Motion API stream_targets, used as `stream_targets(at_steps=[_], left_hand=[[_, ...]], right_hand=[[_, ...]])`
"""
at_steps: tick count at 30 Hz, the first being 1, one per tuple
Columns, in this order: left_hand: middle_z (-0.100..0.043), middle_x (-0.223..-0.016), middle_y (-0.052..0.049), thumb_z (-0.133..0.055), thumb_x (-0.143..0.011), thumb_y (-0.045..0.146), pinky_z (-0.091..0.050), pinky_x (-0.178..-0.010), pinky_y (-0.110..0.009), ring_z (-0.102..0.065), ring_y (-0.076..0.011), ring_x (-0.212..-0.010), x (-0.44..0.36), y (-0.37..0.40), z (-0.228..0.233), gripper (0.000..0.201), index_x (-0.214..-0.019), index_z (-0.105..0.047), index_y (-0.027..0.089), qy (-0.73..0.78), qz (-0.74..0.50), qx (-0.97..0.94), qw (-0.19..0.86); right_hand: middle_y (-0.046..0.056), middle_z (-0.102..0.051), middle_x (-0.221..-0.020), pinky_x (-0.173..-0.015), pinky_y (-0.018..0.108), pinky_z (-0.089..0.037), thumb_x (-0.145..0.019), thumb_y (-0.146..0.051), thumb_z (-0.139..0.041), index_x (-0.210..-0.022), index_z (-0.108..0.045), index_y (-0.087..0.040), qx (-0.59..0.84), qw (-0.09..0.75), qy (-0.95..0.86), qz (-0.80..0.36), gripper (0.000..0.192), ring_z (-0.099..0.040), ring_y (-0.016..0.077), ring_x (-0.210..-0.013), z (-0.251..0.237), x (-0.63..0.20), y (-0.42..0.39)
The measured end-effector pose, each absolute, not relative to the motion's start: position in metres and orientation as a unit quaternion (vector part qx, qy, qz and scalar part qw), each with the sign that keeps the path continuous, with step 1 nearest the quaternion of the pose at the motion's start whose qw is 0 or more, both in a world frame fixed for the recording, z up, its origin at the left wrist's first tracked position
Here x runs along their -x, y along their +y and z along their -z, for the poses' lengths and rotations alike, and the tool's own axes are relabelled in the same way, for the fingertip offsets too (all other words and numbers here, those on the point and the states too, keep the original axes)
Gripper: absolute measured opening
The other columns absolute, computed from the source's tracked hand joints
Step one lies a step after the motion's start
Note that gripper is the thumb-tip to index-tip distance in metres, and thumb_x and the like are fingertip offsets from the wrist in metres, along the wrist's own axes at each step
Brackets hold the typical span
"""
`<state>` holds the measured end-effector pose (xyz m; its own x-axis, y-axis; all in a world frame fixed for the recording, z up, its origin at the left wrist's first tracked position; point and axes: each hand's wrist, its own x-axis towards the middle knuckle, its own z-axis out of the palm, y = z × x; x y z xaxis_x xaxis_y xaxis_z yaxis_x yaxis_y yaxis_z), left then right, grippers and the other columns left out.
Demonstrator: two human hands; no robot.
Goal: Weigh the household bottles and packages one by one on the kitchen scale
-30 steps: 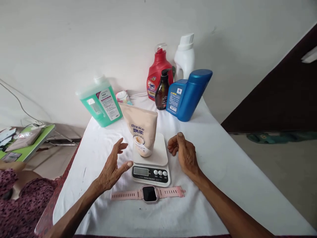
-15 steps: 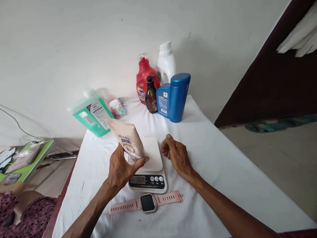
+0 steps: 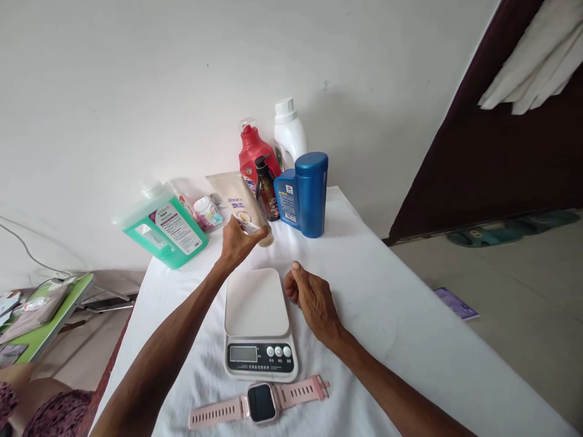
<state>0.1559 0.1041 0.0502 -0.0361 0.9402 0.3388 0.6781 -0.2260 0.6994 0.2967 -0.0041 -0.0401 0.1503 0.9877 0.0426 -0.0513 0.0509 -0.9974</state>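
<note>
My left hand (image 3: 239, 244) is closed round the lower part of a beige Rejoice tube (image 3: 241, 205), which leans to the left beyond the scale with its cap end low. Just past it stand a dark brown pump bottle (image 3: 265, 191) and a red OMO bottle (image 3: 255, 150). Below the hand, a white kitchen scale (image 3: 257, 303) lies with a bare platform and a dark display. My right hand (image 3: 314, 300) rests on the cloth beside the scale's right edge, fingers curled in and thumb on top, with nothing visible in it. A pink-strapped smartwatch (image 3: 262, 403) lies in front of the scale.
A green liquid jug (image 3: 170, 233) and a small colourful packet (image 3: 207, 210) stand back left. Further right are a blue bottle (image 3: 312, 197) and a white bottle (image 3: 291, 136). White cloth covers the table (image 3: 387, 328). A person's patterned clothing (image 3: 59, 416) shows at lower left.
My left hand has carried the Rejoice tube off the scale, away from me toward the bottles at the back. My right hand keeps its place by the scale. The view has shifted slightly.
</note>
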Motion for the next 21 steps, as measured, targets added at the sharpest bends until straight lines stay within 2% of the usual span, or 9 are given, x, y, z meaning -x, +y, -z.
stream_targets(at_steps=[2, 4, 10, 14, 18, 21], left_hand=[[-0.077, -0.098, -0.008, -0.091, -0.072, 0.032, -0.05, -0.07, -0.029, -0.072, -0.0213, -0.087, -0.171, 0.131, -0.034, 0.039, -0.094, -0.062, 0.018, 0.614, -0.39, -0.665, 0.169], [-0.079, -0.109, -0.013, -0.095, -0.068, 0.033, -0.053, -0.076, -0.032, -0.074, -0.0268, -0.098, -0.184, 0.149, -0.021, 0.05, -0.103, -0.062, 0.018, 0.628, -0.376, -0.659, 0.172], [-0.075, -0.126, -0.018, -0.094, -0.074, 0.046, -0.055, -0.092, -0.039, -0.072, -0.0338, -0.118, -0.201, 0.164, -0.008, 0.065, -0.121, -0.058, 0.019, 0.648, -0.328, -0.663, 0.181], [-0.072, -0.131, -0.018, -0.092, -0.077, 0.048, -0.054, -0.098, -0.041, -0.069, -0.0344, -0.124, -0.203, 0.163, -0.004, 0.067, -0.126, -0.055, 0.019, 0.636, -0.315, -0.677, 0.194], [-0.067, -0.136, -0.017, -0.092, -0.077, 0.047, -0.056, -0.096, -0.04, -0.069, -0.0311, -0.121, -0.187, 0.151, -0.004, 0.071, -0.129, -0.054, 0.02, 0.599, -0.337, -0.7, 0.193], [-0.06, -0.142, -0.018, -0.088, -0.08, 0.051, -0.057, -0.1, -0.044, -0.066, -0.0306, -0.123, -0.141, 0.128, -0.024, 0.078, -0.141, -0.048, 0.021, 0.533, -0.45, -0.712, 0.073]], right_hand=[[0.002, -0.054, -0.058, -0.054, 0.031, -0.039, -0.093, -0.092, -0.034, -0.06, -0.052, -0.024, 0.511, 0.559, -0.467, -0.456, 0.078, -0.049, 0.0168, -0.055, 0.042, -0.297, -0.003], [0.002, -0.055, -0.058, -0.056, 0.031, -0.04, -0.096, -0.09, -0.032, -0.061, -0.052, -0.024, 0.516, 0.553, -0.48, -0.445, 0.077, -0.05, 0.0168, -0.056, 0.044, -0.298, -0.002], [0.001, -0.052, -0.058, -0.056, 0.03, -0.04, -0.098, -0.085, -0.034, -0.062, -0.053, -0.024, 0.519, 0.539, -0.492, -0.445, 0.074, -0.049, 0.0163, -0.055, 0.046, -0.299, 0.0], [0.002, -0.054, -0.057, -0.056, 0.031, -0.041, -0.098, -0.086, -0.036, -0.061, -0.054, -0.023, 0.529, 0.526, -0.504, -0.435, 0.075, -0.049, 0.0163, -0.055, 0.047, -0.3, 0.0], [0.003, -0.056, -0.057, -0.056, 0.032, -0.042, -0.097, -0.087, -0.034, -0.061, -0.057, -0.023, 0.54, 0.51, -0.513, -0.429, 0.077, -0.051, 0.017, -0.054, 0.05, -0.302, 0.001], [0.004, -0.06, -0.058, -0.056, 0.032, -0.042, -0.096, -0.087, -0.036, -0.062, -0.06, -0.023, 0.554, 0.498, -0.509, -0.432, 0.076, -0.054, 0.0181, -0.056, 0.051, -0.303, 0.001]])
